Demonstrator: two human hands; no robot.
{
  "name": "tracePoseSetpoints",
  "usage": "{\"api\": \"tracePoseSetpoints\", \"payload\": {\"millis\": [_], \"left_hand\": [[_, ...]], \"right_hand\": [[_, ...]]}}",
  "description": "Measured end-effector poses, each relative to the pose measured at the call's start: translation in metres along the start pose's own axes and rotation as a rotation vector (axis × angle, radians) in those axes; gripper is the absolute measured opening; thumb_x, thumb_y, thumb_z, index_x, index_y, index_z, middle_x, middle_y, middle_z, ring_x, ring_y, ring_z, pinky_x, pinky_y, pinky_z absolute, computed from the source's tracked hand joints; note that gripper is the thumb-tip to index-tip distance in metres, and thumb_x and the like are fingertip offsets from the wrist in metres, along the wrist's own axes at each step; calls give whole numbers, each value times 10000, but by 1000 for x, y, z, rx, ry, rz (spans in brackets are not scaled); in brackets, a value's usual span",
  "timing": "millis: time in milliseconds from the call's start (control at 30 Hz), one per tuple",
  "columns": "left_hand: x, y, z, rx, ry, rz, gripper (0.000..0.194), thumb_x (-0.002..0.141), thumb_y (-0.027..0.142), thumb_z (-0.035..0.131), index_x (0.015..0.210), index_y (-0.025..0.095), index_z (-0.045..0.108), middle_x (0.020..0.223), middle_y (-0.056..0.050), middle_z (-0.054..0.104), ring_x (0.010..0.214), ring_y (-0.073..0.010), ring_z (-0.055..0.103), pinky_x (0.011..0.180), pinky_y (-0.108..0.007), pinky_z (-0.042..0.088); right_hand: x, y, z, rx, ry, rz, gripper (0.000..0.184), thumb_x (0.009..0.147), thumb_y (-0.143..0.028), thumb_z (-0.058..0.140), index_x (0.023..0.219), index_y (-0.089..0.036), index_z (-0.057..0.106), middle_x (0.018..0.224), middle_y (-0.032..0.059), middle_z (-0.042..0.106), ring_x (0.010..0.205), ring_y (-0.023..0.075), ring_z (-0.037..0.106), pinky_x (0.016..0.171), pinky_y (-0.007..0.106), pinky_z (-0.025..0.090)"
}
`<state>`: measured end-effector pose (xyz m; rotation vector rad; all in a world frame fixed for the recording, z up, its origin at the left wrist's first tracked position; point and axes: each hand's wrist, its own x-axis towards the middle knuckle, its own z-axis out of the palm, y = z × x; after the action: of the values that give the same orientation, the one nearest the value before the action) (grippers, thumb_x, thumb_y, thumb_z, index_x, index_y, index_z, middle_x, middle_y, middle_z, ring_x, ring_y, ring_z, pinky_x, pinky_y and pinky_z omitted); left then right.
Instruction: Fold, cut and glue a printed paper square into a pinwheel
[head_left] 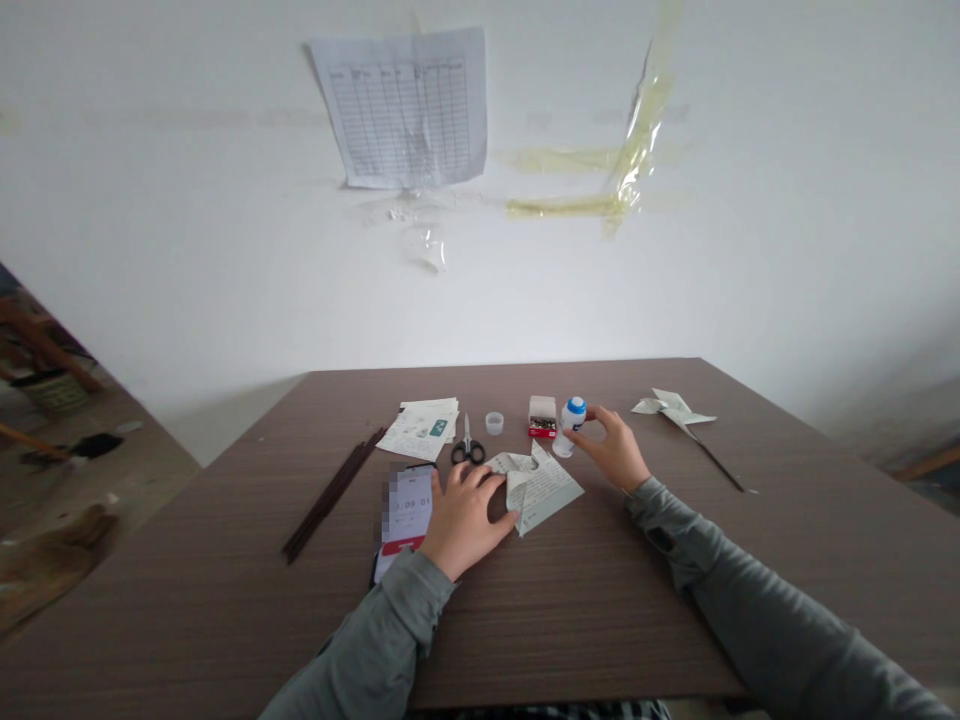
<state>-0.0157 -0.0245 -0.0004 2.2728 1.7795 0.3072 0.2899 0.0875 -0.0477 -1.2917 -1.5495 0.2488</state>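
Observation:
My left hand (465, 518) lies on the brown table (600, 600), fingers bent and pressing the left edge of a folded printed paper piece (540, 487). My right hand (615, 447) is closed around a small white glue bottle with a blue cap (571, 421), which stands upright just right of a small red and white box of pins (542, 416). A phone with a lit screen (405, 515) lies directly left of my left hand.
Black-handled scissors (467, 447), a small clear cap (493, 422) and a stack of paper sheets (421, 428) lie behind my left hand. Thin dark sticks (331, 492) lie at the left. A finished paper pinwheel on a stick (679, 412) lies at the right.

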Motion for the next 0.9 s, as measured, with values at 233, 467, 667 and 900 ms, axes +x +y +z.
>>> {"api": "tracePoseSetpoints", "payload": {"millis": [233, 467, 667, 900], "left_hand": [[-1, -2, -1, -1, 20, 1, 525, 1136, 421, 934, 1658, 370, 926, 1856, -131, 803, 1847, -555, 583, 1562, -931, 351], [0, -2, -4, 5, -5, -15, 541, 1155, 413, 920, 1694, 361, 900, 1884, -124, 783, 1873, -555, 551, 1568, -953, 316], [-1, -5, -3, 12, -5, -12, 544, 1148, 421, 927, 1689, 366, 896, 1870, -117, 788, 1857, -560, 561, 1558, -959, 334], [0, -10, -2, 14, 4, -6, 534, 1137, 438, 941, 1667, 389, 904, 1857, -109, 801, 1842, -554, 574, 1552, -946, 367]], "right_hand": [[13, -9, 5, 48, 23, -9, 591, 900, -880, 925, 991, -298, 878, 1110, 146, 955, 1164, 468, 886, 1161, 688, 699], [45, -22, 23, 51, -53, -39, 319, 888, -565, 1041, 1031, -309, 915, 1102, 121, 962, 1158, 455, 908, 1196, 693, 716], [62, -47, 53, -27, -104, -4, 236, 889, -381, 1074, 1030, -291, 907, 1090, 83, 984, 1194, 404, 918, 1235, 623, 676], [66, -57, 74, -181, -206, 15, 175, 967, -370, 1014, 1095, -298, 919, 1213, 97, 1000, 1361, 408, 849, 1356, 651, 545]]}}
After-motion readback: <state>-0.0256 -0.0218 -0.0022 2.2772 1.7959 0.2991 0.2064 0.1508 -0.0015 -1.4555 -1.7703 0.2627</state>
